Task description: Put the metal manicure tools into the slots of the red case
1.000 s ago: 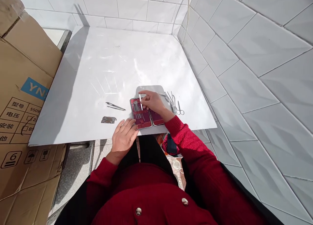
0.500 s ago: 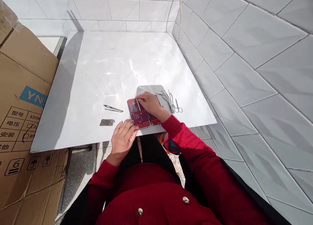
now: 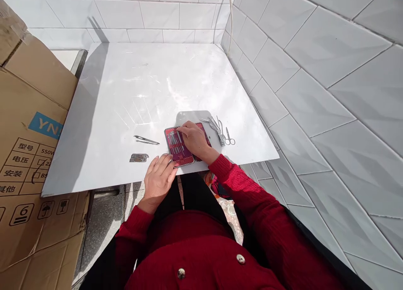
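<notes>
An open manicure case with a red-purple lining lies near the table's front edge. Several slim metal tools are held in its left half. My right hand reaches over the case, thumb and fingertips pinched on the top of a slim metal manicure tool in that half; its tip's exact shape is too small to tell. This hand hides much of the right half. My left hand lies with fingers stretched out, fingertips touching the case's lower left corner.
Small scissors and several metal nail tools lie right of the case. To the left are tweezer-like tools and nail clippers. A cardboard box stands left of the white table; tiled walls bound the back and right.
My right hand has moved slightly down and right, and the pinched tool sits lower among the others in the case. My left hand stays at the case's corner.
</notes>
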{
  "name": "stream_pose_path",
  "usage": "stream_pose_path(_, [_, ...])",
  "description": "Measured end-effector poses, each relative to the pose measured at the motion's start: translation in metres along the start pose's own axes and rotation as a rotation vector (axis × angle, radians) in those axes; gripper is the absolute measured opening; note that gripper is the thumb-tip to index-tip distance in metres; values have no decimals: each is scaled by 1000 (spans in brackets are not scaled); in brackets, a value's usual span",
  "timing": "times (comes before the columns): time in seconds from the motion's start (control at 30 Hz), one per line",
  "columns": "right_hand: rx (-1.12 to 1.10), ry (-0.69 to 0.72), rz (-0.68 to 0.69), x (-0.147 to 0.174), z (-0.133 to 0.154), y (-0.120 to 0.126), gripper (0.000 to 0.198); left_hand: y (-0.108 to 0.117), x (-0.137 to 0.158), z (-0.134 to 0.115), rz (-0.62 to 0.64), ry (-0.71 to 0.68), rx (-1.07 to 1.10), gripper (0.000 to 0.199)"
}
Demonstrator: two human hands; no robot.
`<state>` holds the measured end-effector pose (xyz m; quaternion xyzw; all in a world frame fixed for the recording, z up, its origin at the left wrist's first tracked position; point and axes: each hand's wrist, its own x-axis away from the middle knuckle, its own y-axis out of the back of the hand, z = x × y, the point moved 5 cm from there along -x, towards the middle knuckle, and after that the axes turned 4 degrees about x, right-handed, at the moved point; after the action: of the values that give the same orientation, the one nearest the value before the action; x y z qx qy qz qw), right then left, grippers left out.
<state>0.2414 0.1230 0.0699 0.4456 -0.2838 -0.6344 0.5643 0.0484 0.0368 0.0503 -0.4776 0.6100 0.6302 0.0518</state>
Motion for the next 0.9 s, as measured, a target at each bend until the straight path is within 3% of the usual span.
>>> stream_pose_path(0.27, [-127,19,-36,26,-2,15,31,-1,0,0,4,6,20,19])
stream_pose_path(0.5, [-239,190,51,60,-1,29,36,0,-1,-2,-6,-12,4,17])
stream_pose_path(0.9, [-236,164,-17,47,-5,15,26,-1,2,0,-1,7,21,19])
